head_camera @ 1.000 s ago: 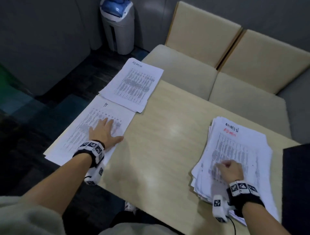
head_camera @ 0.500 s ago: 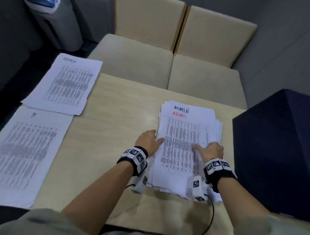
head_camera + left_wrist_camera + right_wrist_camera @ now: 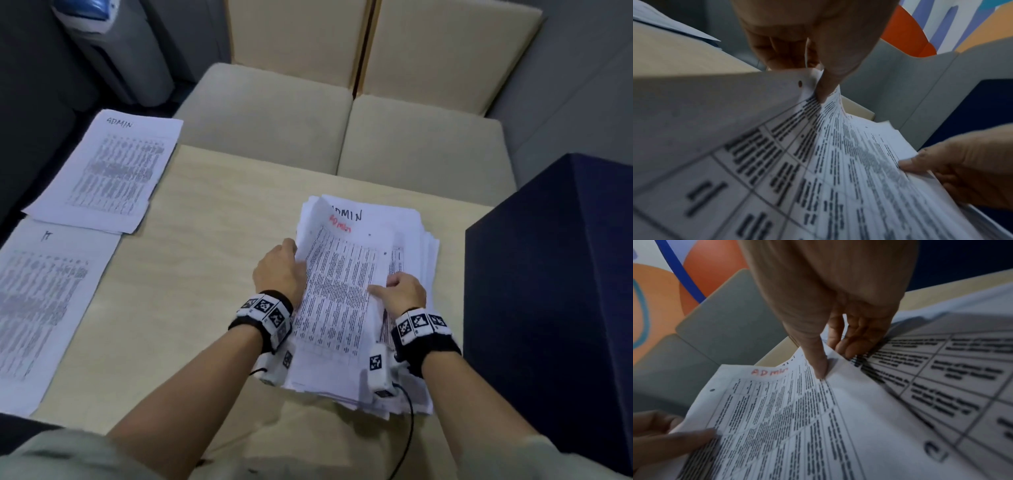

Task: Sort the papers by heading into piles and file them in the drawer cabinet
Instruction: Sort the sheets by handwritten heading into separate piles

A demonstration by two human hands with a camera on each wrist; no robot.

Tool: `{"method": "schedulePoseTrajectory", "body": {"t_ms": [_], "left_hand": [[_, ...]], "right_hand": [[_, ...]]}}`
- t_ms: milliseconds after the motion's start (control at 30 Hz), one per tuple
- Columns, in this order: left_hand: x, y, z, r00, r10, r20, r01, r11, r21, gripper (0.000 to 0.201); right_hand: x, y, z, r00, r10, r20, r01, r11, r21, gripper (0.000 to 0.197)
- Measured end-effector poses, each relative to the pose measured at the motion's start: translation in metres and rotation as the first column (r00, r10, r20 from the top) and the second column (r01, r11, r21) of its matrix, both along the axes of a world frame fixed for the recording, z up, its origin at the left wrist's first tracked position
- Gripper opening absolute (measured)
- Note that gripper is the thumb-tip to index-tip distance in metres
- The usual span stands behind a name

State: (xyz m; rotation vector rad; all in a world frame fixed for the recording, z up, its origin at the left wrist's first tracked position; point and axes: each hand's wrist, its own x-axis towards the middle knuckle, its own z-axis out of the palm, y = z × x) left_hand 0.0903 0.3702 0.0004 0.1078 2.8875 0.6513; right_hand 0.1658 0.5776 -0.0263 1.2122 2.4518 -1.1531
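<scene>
A thick unsorted stack of printed papers (image 3: 404, 383) lies on the wooden table (image 3: 205, 274), right of centre. Its top sheet (image 3: 339, 291), headed ADMIN in red, is bowed up off the stack. My left hand (image 3: 291, 260) pinches that sheet's left edge, thumb on top. My right hand (image 3: 387, 287) pinches its right edge. The left wrist view shows my left hand (image 3: 818, 78) gripping the top sheet (image 3: 818, 162), and the right wrist view shows my right hand (image 3: 830, 360) on the same sheet (image 3: 777, 410). At the table's left edge lie an ADMIN pile (image 3: 109, 168) and an IT pile (image 3: 44, 301).
A dark blue cabinet (image 3: 555, 291) stands against the table's right side. Beige sofa seats (image 3: 274, 113) sit beyond the far edge, and a grey bin (image 3: 120, 51) stands at the back left. Bare table surface separates the stack from the sorted piles.
My left hand left the IT pile and crossed to the stack. Both hands took the top sheet's edges and raised it. The view swung right.
</scene>
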Motion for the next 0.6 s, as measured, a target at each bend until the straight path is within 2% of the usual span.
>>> {"method": "schedulePoseTrajectory", "body": {"t_ms": [67,133,200,267,300,367,433,500,567,600], "left_hand": [[-0.001,-0.002,0.000,1.000,-0.010,-0.022,0.010,1.000,-0.005,0.017],[-0.005,-0.007,-0.003,0.996,-0.051,-0.075,0.053,0.998,0.023,0.022],[-0.010,-0.015,-0.008,0.993,-0.074,-0.089,0.086,0.986,0.140,0.020],[-0.017,-0.027,-0.011,0.999,0.014,-0.049,0.003,0.940,0.341,0.015],[-0.021,-0.035,-0.012,0.995,0.102,0.003,-0.093,0.889,0.448,0.011],[-0.025,-0.054,-0.013,0.956,0.243,0.166,-0.292,0.719,0.630,0.015],[-0.027,-0.079,-0.018,0.889,0.329,0.318,-0.455,0.562,0.690,0.016],[-0.028,-0.105,-0.020,0.851,0.335,0.404,-0.523,0.487,0.699,0.022],[-0.024,-0.119,-0.015,0.868,0.233,0.439,-0.497,0.434,0.752,0.021],[-0.021,-0.121,-0.010,0.885,0.176,0.431,-0.462,0.443,0.768,0.014]], "right_hand": [[0.003,0.003,0.001,0.992,0.025,-0.124,-0.028,0.999,-0.023,0.033],[0.009,0.007,0.004,0.961,0.053,-0.273,-0.087,0.990,-0.115,0.033],[0.012,0.013,0.012,0.927,0.082,-0.365,-0.181,0.952,-0.248,0.033],[0.008,0.026,0.021,0.919,0.062,-0.388,-0.205,0.918,-0.339,0.022],[0.003,0.034,0.023,0.922,0.044,-0.384,-0.200,0.905,-0.376,0.017],[-0.008,0.047,0.025,0.933,0.065,-0.355,-0.226,0.872,-0.435,0.015],[-0.017,0.048,0.025,0.944,0.134,-0.302,-0.270,0.840,-0.471,0.017],[-0.021,0.038,0.024,0.946,0.187,-0.265,-0.299,0.817,-0.492,0.030],[-0.020,0.023,0.025,0.938,0.235,-0.256,-0.336,0.802,-0.494,0.055],[-0.019,0.016,0.026,0.928,0.260,-0.268,-0.362,0.800,-0.478,0.068]]}}
